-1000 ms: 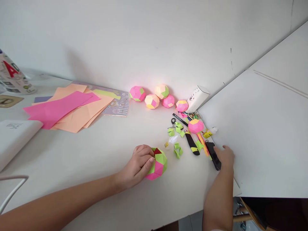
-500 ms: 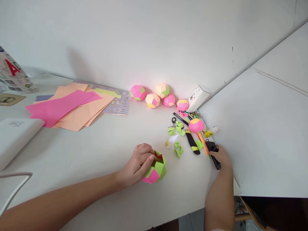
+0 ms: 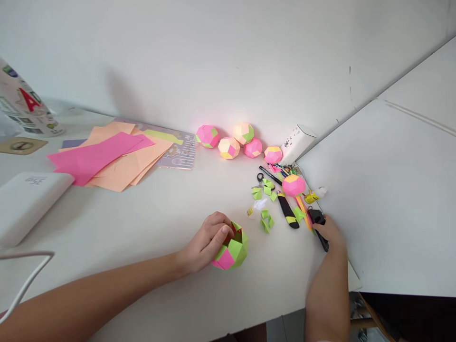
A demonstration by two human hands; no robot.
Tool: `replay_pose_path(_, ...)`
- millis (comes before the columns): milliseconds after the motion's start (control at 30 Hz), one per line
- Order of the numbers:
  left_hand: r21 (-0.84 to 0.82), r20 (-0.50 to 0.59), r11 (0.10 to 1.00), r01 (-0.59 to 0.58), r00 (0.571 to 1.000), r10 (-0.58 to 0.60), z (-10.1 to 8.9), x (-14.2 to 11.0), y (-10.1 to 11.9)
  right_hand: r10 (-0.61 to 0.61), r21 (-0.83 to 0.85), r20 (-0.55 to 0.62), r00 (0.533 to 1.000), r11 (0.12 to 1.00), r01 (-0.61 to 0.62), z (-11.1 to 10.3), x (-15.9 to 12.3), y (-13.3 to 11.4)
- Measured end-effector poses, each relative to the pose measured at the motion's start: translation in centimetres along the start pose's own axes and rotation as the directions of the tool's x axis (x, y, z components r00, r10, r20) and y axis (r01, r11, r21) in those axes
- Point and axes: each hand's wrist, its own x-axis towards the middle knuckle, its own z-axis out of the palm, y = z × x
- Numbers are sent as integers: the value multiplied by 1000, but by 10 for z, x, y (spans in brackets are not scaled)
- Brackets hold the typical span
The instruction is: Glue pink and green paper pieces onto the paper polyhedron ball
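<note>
My left hand is closed on a green and pink folded-paper ball, fingers hooked over its open top, where some red shows inside. At the right edge of the table, my right hand has its fingers around a long black object that looks like a stapler; part of it is hidden by the hand. Between the hands lie small green paper pieces, a small white-capped glue bottle and a black and yellow utility knife. Coloured paper strips lie beside the black object.
Several finished paper balls line the wall, and another ball sits nearer. Scissors, a yellow glue bottle and a white box stand or lie rightward. Paper sheets and a white power bank occupy the left.
The whole view has shifted slightly, so things appear a little further right. Both hands keep their holds, on the paper ball and on the black object.
</note>
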Motion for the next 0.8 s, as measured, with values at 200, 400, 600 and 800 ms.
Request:
replay_pose_path(200, -125, 9, 981, 151, 989, -151, 1, 2, 3, -21, 21, -127, 992, 1000, 23, -3, -1, -5)
replay_pose_path(400, -203, 66, 965, 165, 986, -155, 5, -2, -1, -68, 92, -555, 829, 985, 142, -1, -36, -36)
replay_pose_path(600, -191, 110, 977, 96, 991, -76, 8, -8, -5, -672, -23, -717, 188, 292, 956, 21, -121, -95)
replay_pose_path(800, -109, 157, 992, -67, 984, 84, 7, -8, -7, -950, 205, -302, 75, 13, 979, 34, -171, -109)
